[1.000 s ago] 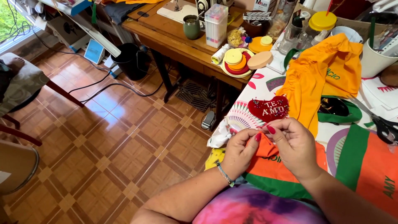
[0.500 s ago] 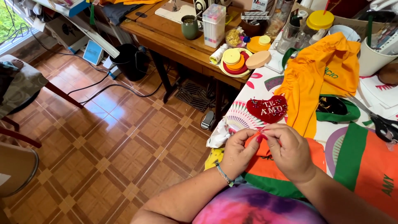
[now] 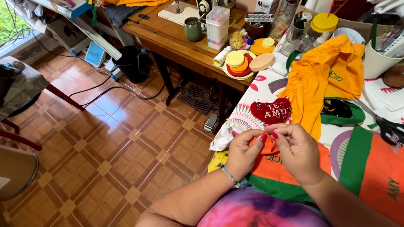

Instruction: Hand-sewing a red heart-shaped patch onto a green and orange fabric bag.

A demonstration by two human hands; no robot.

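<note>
My left hand (image 3: 243, 153) and my right hand (image 3: 297, 150) meet at the table's near edge, both pinching a fold of an orange garment with green trim (image 3: 273, 166). Their fingertips touch over the cloth. Just beyond my fingers lies a red heart-shaped pincushion (image 3: 271, 111) studded with pins. A beaded bracelet circles my left wrist. Whether a needle or pin is between the fingers is too small to tell.
A yellow-orange shirt (image 3: 324, 80) lies heaped behind the pincushion, scissors (image 3: 385, 124) to the right. A plate of coloured discs (image 3: 240, 65), a green mug (image 3: 193, 29) and a clear box stand on the wooden sewing table (image 3: 168, 40). Tiled floor, cables and a black bin lie left.
My hands have drawn slightly closer to me and tightened together on the orange fold; the right hand's fingers curled further over the cloth.
</note>
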